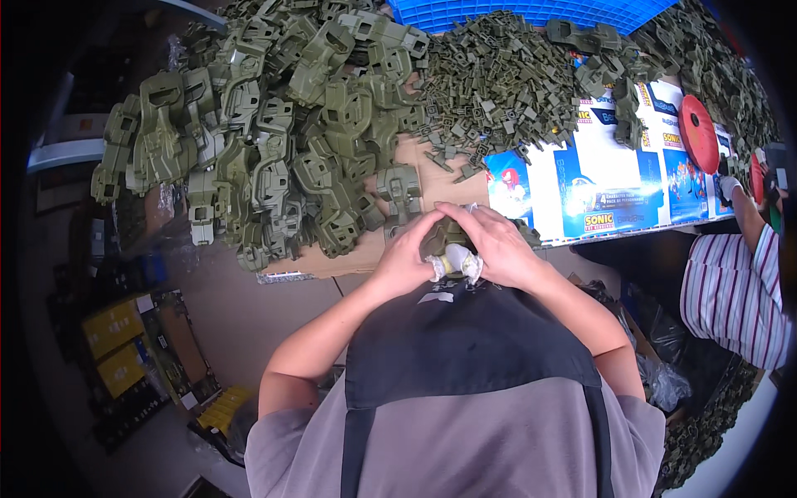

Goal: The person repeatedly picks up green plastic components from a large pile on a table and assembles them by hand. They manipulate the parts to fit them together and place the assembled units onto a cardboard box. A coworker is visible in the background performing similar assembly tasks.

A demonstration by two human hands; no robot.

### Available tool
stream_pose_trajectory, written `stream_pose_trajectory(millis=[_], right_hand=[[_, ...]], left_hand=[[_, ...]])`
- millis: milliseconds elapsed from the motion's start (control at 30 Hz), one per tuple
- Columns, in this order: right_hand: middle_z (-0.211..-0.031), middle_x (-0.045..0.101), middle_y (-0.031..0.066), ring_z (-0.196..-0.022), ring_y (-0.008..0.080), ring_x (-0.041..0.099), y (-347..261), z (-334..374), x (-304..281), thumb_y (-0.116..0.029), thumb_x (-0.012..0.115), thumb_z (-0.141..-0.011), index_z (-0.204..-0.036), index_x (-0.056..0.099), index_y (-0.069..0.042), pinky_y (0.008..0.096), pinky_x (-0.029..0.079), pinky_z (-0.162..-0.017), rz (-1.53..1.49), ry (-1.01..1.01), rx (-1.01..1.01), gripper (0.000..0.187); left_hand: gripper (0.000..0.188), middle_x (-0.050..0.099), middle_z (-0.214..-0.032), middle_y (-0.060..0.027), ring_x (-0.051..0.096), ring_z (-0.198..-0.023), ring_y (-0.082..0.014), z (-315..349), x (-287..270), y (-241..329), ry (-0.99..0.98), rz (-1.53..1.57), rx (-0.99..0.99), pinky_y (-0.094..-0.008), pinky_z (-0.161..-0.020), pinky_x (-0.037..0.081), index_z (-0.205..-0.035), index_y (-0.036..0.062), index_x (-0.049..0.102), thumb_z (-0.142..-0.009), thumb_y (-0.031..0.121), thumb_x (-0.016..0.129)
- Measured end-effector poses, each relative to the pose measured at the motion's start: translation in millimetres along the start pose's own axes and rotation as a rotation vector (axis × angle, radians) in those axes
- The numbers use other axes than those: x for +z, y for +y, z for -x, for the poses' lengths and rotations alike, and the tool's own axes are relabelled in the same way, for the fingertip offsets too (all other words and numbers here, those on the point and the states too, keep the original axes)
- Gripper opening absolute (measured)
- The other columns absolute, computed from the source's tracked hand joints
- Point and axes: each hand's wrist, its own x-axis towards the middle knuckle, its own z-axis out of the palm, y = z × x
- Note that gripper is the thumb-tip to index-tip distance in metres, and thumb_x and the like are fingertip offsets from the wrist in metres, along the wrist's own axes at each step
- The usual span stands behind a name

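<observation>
At the table's near edge my left hand (407,259) and my right hand (505,249) come together, fingertips meeting at the top. Between them they grip an olive-green plastic part (437,238), mostly hidden by the fingers. White coverings (457,261) wrap the thumbs, which press toward each other on its near side. Just beyond my left hand lies a grey-green moulded toy vehicle body (400,184). A heap of similar vehicle bodies (320,137) fills the left of the table. Past my hands spreads a pile of small green plastic pieces (502,83).
Printed cardboard (610,187) covers the right of the table, beside plain brown cardboard (444,184). A blue crate (531,12) stands at the back. At far right a person in a striped top (730,286) works near a red oval dish (699,134). Yellow boxes (116,349) sit lower left.
</observation>
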Motion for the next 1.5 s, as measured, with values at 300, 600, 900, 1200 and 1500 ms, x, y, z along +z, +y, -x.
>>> stream_pose_trajectory(millis=[300,600,900,1200,1500], right_hand=[[-0.131,0.045,0.0126,-0.116,0.0298,0.048,28.9,-11.0,-32.0,-0.013,0.064,-0.074,-0.137,0.033,-0.013,0.0384,0.04,-0.097,-0.173,-0.358,-0.026,0.07],[-0.142,0.028,0.011,-0.131,0.0215,0.027,18.4,-2.6,-19.9,-0.013,0.066,-0.077,-0.138,0.028,-0.005,0.0331,0.029,-0.101,-1.04,0.383,0.08,0.073],[-0.133,0.043,0.0129,-0.12,0.026,0.043,20.7,25.6,-75.0,-0.016,0.072,-0.072,-0.131,0.043,-0.01,0.0372,0.04,-0.096,-0.323,0.005,-0.016,0.067],[-0.135,0.038,0.0097,-0.12,0.0193,0.043,46.8,89.8,-33.7,-0.011,0.073,-0.071,-0.134,0.034,-0.003,0.0312,0.036,-0.099,-0.817,0.381,0.333,0.074],[-0.121,0.051,0.0114,-0.108,0.0204,0.052,109.4,122.9,-34.7,-0.013,0.071,-0.074,-0.127,0.043,0.0,0.0327,0.042,-0.091,-0.678,0.785,0.49,0.061]], left_hand=[[0.069,0.054,-0.106,-0.0142,0.054,-0.097,-0.0316,-7.8,0.2,20.2,-0.096,-0.095,-0.086,-0.0371,-0.08,0.044,-0.131,0.0088,0.041,-0.067,0.014,0.069],[0.102,0.012,-0.147,-0.0174,0.02,-0.134,-0.0258,-40.7,-1.5,33.0,0.066,0.353,0.277,-0.0337,-0.106,0.022,-0.143,0.0066,-0.002,-0.074,0.025,0.071],[0.071,0.047,-0.129,-0.0165,0.047,-0.116,-0.033,-36.5,-10.2,50.7,-0.206,0.029,0.224,-0.0397,-0.094,0.036,-0.138,0.0145,0.033,-0.078,0.037,0.063],[0.081,0.044,-0.132,-0.0109,0.042,-0.122,-0.021,-39.5,-16.2,37.4,-0.089,0.239,0.158,-0.0347,-0.102,0.032,-0.132,0.0083,0.038,-0.063,0.019,0.08],[0.093,0.041,-0.127,-0.021,0.035,-0.122,-0.0387,-85.1,-8.5,26.9,0.058,-0.064,0.367,-0.0451,-0.101,0.03,-0.142,0.0164,0.017,-0.07,0.023,0.075]])
